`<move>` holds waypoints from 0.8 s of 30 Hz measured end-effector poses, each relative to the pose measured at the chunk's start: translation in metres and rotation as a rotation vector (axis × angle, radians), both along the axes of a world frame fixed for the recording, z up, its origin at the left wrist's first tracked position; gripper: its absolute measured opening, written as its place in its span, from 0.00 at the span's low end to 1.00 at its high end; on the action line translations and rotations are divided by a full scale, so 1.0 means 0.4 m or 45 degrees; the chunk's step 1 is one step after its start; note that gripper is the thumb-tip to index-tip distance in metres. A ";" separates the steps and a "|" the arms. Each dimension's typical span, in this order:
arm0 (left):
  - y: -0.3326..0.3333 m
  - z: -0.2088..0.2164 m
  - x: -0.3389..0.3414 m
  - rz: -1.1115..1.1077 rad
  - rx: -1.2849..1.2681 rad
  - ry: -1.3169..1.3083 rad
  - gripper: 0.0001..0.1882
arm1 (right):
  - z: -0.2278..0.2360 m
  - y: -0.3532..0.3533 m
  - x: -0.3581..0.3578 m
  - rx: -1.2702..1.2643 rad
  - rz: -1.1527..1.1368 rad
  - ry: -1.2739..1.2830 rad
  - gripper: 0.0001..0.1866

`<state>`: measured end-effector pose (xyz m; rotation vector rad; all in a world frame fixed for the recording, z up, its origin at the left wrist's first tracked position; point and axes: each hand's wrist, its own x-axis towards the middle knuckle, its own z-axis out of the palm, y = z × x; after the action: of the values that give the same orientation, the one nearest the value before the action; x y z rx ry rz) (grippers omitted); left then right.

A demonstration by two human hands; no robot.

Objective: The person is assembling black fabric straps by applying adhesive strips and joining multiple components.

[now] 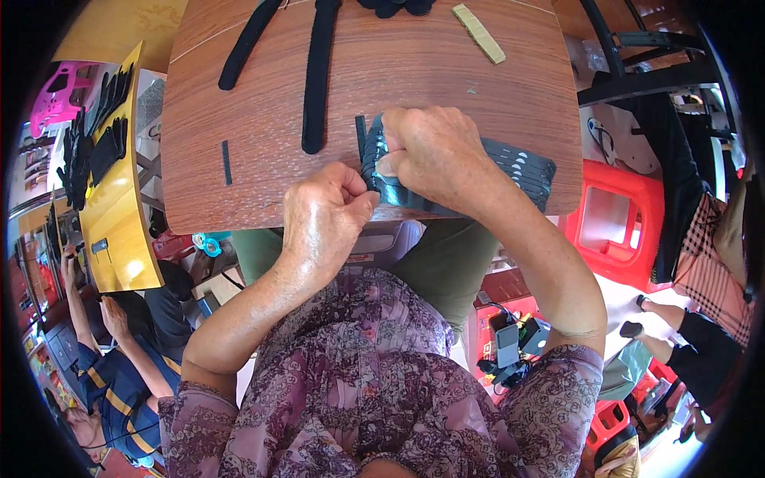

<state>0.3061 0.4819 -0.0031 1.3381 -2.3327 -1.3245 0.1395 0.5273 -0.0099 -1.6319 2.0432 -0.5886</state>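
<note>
A dark grey, flat bundle of banded strips (518, 167) with a row of white marks lies along the table's near edge. My right hand (434, 147) is closed over its left end, fingers curled and thumb pressed on a shiny part. Just left of it, my left hand (323, 211) is closed in a pinch against the bundle's left end. What sits between those left fingertips is too small to make out. A short black strip (361, 135) sticks up beside the bundle's end. Another short dark strip (226, 163) lies apart on the left of the table.
On the wooden table (263, 127) lie two long black fabric bands (316, 88) (249, 48) and a beige strip (479, 33). A red plastic stool (621, 171) stands at right. At left, another person works by a yellow table (119, 231) holding black gloves (109, 151).
</note>
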 end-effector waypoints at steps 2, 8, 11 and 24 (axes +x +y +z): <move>0.000 -0.010 0.004 -0.014 -0.065 0.022 0.06 | -0.006 0.000 0.003 -0.008 -0.005 -0.010 0.11; 0.006 -0.016 0.008 -0.053 -0.176 0.071 0.06 | -0.012 0.002 -0.004 -0.005 0.011 -0.042 0.10; 0.002 -0.008 0.009 -0.041 -0.117 0.033 0.06 | -0.009 0.001 -0.006 0.019 0.010 -0.041 0.10; 0.010 -0.023 0.006 0.026 -0.052 0.066 0.07 | -0.014 0.003 -0.005 -0.026 0.003 -0.037 0.11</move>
<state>0.3084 0.4858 -0.0122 1.2964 -2.2932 -1.2826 0.1374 0.5284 -0.0156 -1.6279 2.0201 -0.6305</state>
